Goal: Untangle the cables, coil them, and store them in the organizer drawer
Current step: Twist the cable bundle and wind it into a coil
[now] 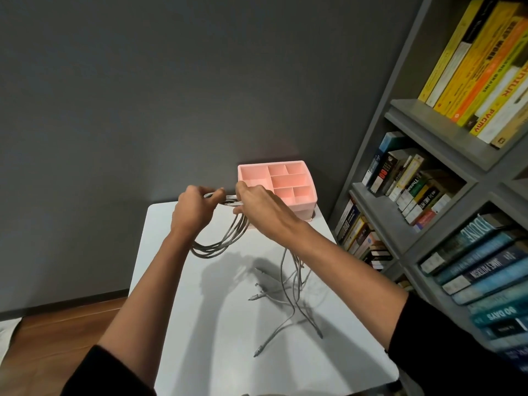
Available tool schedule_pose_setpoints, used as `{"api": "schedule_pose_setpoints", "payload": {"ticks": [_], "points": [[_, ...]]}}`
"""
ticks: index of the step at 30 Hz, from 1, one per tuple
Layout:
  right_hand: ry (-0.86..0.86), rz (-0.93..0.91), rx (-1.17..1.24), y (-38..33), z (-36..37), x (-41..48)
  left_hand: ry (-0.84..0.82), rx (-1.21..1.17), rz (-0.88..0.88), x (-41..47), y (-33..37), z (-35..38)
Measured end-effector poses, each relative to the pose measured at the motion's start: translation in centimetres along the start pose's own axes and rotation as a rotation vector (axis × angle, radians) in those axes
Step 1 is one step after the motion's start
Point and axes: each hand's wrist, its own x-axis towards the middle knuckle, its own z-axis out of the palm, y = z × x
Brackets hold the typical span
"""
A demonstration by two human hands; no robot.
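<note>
Two hands meet above the far end of a white table (200, 338). The left hand (194, 208) has its fingers curled tight round the top of a bundle of grey cables (220, 241). The loops hang down from the fist, past the wrist, towards the tabletop. Just beside it, the right hand (258, 205) pinches the same bundle between thumb and bent fingers. Behind that hand, a pink organizer (303, 206) stands at the table's far right corner, its divided compartments facing up. Below the right forearm, loose cable ends (288, 295) trail across the table, their plugs lying on the surface. Farthest right, a grey bookshelf (428, 155) holds rows of books.
</note>
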Motion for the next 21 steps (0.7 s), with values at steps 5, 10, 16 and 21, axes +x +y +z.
{"api": "schedule_pose_setpoints", "payload": {"ticks": [5, 10, 16, 21], "points": [[0.031, -0.133, -0.088, 2.1, -0.7, 1.1, -0.221, -0.197, 0.053, -0.2, -0.1, -0.7], [-0.057, -0.237, -0.019, 3.5, -2.4, 1.9, -0.490, -0.297, 0.046, -0.8, 0.4, -2.1], [-0.295, -0.180, 0.448, 5.0, -3.8, 2.4, -0.517, -0.332, 0.188, -2.1, 1.1, -2.2], [-0.308, -0.135, 0.636, 6.0, -3.1, 2.1, -0.392, -0.331, 0.326, -2.3, 1.6, -1.3]]}}
